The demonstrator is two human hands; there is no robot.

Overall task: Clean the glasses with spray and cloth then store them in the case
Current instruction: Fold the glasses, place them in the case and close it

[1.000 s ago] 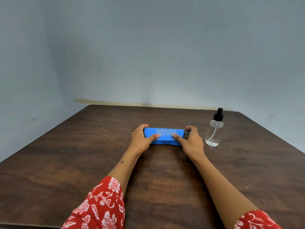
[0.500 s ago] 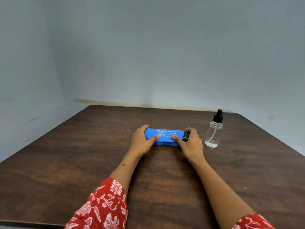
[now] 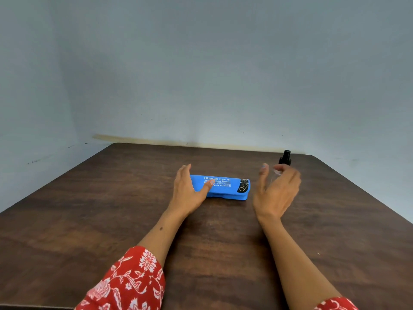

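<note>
Two hands working | left hand (image 3: 187, 190) lying open on closed case (image 3: 223, 187) mid-counter (image 3: 111, 209) | right hand (image 3: 276, 190) hovering open, empty, by spray (image 3: 285, 157) | keep steadying case while you're lifting its lid.

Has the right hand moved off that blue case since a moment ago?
Yes. The right hand has lifted off the blue case and swung right, toward the spray bottle, fingers open.
</note>
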